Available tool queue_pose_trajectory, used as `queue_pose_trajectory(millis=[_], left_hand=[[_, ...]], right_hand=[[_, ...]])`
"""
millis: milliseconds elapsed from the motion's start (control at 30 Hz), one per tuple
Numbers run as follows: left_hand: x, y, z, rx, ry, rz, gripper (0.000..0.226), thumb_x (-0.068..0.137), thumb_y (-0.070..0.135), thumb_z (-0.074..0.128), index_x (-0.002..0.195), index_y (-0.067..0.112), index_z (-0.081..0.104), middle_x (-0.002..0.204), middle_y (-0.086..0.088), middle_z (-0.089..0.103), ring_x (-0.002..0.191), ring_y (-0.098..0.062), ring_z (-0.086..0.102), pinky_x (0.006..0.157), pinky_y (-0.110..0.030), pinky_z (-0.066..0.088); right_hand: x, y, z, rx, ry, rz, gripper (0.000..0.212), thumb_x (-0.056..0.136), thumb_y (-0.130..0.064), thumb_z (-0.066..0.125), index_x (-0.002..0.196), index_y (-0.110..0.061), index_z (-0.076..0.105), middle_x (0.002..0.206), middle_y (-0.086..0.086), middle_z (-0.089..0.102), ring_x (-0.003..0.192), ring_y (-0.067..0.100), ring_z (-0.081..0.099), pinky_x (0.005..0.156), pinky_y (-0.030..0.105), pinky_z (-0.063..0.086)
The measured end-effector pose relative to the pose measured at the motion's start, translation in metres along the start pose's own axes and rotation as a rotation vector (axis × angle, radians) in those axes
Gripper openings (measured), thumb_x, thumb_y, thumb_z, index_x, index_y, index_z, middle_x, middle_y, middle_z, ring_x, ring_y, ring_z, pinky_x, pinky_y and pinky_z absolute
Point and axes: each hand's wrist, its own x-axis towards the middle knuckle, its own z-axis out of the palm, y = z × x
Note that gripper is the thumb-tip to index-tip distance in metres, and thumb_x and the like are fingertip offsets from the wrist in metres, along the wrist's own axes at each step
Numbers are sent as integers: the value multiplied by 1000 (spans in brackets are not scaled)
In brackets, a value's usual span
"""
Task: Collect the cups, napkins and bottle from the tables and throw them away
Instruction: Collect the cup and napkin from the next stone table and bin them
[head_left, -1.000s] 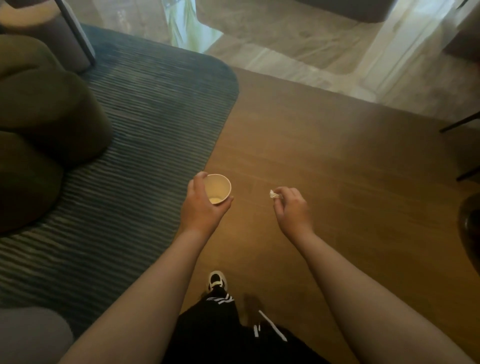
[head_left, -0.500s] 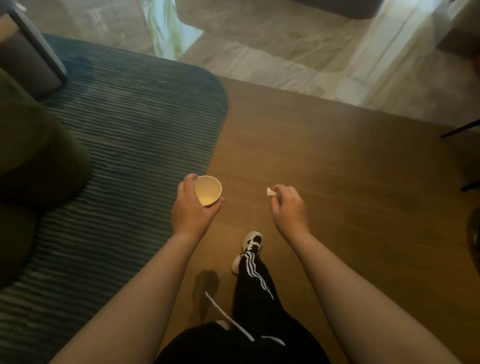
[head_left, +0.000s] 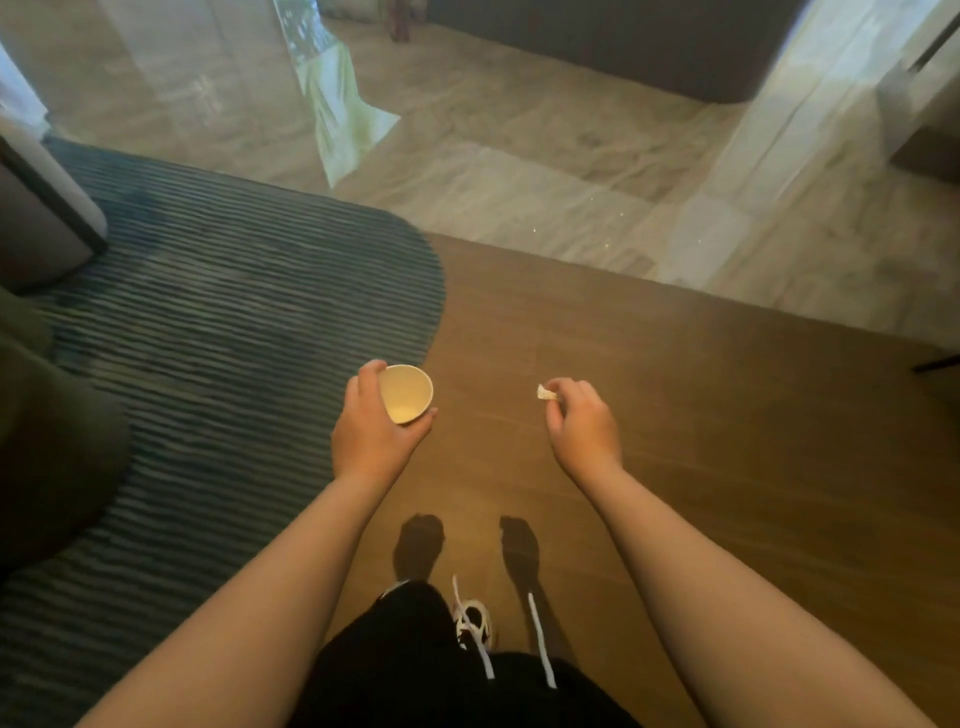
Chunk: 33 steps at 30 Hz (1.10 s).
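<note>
Left hand (head_left: 371, 434) curls round a paper cup (head_left: 405, 393) — mouth tilted toward the camera. Right hand (head_left: 582, 423) pinches a crumpled white napkin scrap (head_left: 545, 393) over smooth wood floor (head_left: 675, 415), beside the ribbed rug (head_left: 218, 322).

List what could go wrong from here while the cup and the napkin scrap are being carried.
The cup is tilted in the left hand with its mouth facing sideways, so any dregs might spill onto the wooden floor. The right hand only pinches the small napkin scrap at its fingertips; that light grip could let it drop. The rug edge nearby might catch a foot.
</note>
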Motion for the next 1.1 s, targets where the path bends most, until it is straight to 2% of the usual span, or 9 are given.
queue_pose_trajectory(millis=[233, 367, 467, 633, 800, 933, 1100], left_hand=[[130, 24, 53, -6, -21, -46, 78, 70, 48, 77, 130, 24, 35, 122, -1, 48, 101, -19, 52, 73, -31, 41], [228, 32, 90, -25, 12, -43, 77, 70, 49, 77, 129, 23, 35, 121, -2, 49, 100, -19, 51, 74, -31, 42], [312, 37, 109, -30, 40, -53, 76, 71, 48, 77, 129, 21, 36, 121, -3, 49, 100, -21, 51, 75, -33, 43], [464, 55, 122, -21, 71, -116, 77, 71, 47, 78, 131, 18, 37, 123, -6, 48, 106, -28, 52, 79, -37, 45], [580, 77, 136, -49, 114, -123, 78, 71, 48, 77, 131, 19, 38, 124, -4, 49, 109, -23, 50, 80, -30, 39], [660, 74, 154, -73, 167, -187, 76, 70, 45, 79, 130, 18, 40, 122, -5, 50, 105, -24, 51, 79, -30, 39], [775, 55, 181, -51, 239, -296, 75, 71, 46, 78, 129, 19, 38, 124, -6, 49, 105, -26, 51, 75, -29, 37]], right_hand=[[141, 3, 10, 28, -26, -1, 19, 95, -21, 47, 109, -18, 60, 103, 1, 58, 86, 18, 55, 72, 34, 46], [246, 1, 29, 24, -37, -16, 19, 95, -21, 47, 109, -18, 60, 103, 1, 59, 87, 20, 57, 76, 40, 49], [340, -8, 38, -9, -69, -21, 18, 95, -23, 48, 108, -20, 60, 103, -1, 58, 85, 16, 54, 72, 34, 46], [494, -44, 32, -55, -74, -57, 19, 95, -23, 48, 109, -21, 60, 104, -2, 58, 86, 15, 54, 70, 30, 40], [613, -83, 38, -56, -80, -132, 21, 94, -21, 47, 110, -18, 60, 105, 2, 59, 91, 20, 56, 72, 28, 37], [712, -110, 61, -58, -144, -215, 21, 94, -20, 48, 111, -14, 59, 107, 8, 59, 94, 24, 56, 77, 33, 43], [860, -145, 107, 5, -228, -283, 23, 95, -21, 48, 115, -17, 60, 112, 4, 61, 89, 21, 59, 70, 24, 36]])
